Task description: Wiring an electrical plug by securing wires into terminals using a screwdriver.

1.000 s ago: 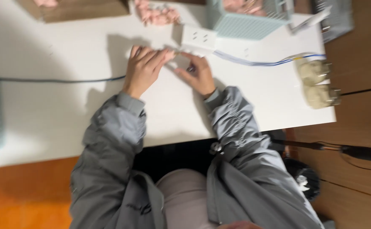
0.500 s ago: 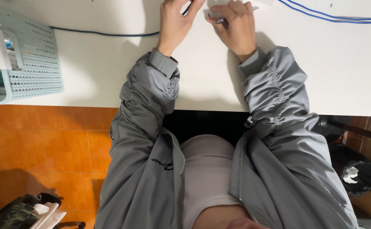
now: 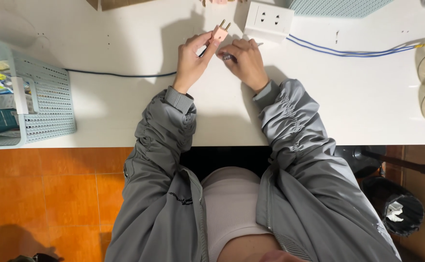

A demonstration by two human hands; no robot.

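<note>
White laminate bench [image 3: 125, 116] over orange floor tiles carries the work near its far edge: the left hand [image 3: 193, 60] pinches a small pink two-pin plug [image 3: 220, 33] between thumb and fingertips, pins up, while the right hand [image 3: 246, 60] is closed around a slim dark tool [image 3: 228, 57] just beside it. Held so lightly, the plug could twist free if the tool presses hard. At the left edge, a pale blue perforated plastic basket [image 3: 47, 97] holds yellow, red and blue printed packets; a white rectangular socket block [image 3: 269, 19] trails blue wires [image 3: 358, 51].
</note>
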